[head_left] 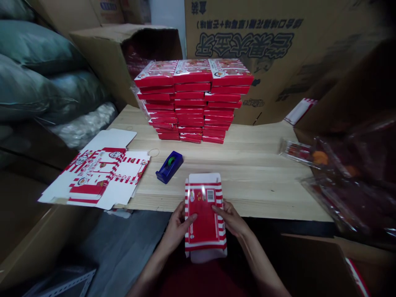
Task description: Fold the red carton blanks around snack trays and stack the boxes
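A red and white striped carton is held at the table's front edge, its printed back with a barcode facing up. White flaps stick out at its far and near ends. My left hand grips the left side, thumb lying on the red panel. On the right side my right hand grips it the same way, thumb near the barcode. Beyond the carton, to the left, stands a blue tape dispenser with a green roll. Flat unfolded cartons lie in a pile at the table's left.
Three columns of stacked red boxes rise at the back of the wooden table. Clear-wrapped packets lie at the right. Large cardboard boxes stand behind, and stuffed bags are piled at the left.
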Available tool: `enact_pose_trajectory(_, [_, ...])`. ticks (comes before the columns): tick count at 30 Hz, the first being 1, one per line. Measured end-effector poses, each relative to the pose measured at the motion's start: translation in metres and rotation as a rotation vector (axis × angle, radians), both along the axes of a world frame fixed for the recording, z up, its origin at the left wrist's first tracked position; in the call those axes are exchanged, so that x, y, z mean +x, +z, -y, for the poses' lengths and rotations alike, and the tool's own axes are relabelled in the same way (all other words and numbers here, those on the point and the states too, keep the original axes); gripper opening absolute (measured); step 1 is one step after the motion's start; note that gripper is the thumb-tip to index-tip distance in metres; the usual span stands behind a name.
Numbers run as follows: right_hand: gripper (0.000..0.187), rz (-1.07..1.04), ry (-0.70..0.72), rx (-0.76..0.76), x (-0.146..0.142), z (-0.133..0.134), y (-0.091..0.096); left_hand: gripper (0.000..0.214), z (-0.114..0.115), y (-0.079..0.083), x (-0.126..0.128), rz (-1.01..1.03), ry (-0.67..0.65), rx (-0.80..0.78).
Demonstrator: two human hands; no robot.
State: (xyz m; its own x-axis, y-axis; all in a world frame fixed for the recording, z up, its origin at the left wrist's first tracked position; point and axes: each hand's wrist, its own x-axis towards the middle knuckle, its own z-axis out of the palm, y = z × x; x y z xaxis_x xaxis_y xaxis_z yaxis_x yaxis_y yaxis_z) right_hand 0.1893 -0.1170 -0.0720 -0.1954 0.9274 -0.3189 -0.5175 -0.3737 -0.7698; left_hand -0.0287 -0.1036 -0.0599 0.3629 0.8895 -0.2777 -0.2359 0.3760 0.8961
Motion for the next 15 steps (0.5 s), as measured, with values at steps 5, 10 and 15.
enact_pose_trajectory(5, [0.046, -0.075, 0.092, -0.018, -0.011, 0.014, -0.002, 0.055, -0.026, 0.002, -0.008, -0.069, 0.256, 0.123])
enact_pose_trajectory(10, [0.044, -0.083, 0.095, -0.105, -0.018, 0.024, -0.001, 0.042, -0.038, 0.006, -0.004, -0.035, 0.291, 0.080])
enact_pose_trajectory(15, [0.040, 0.020, 0.117, -0.044, -0.018, 0.027, -0.009, 0.031, -0.038, -0.005, -0.005, -0.080, 0.237, 0.066])
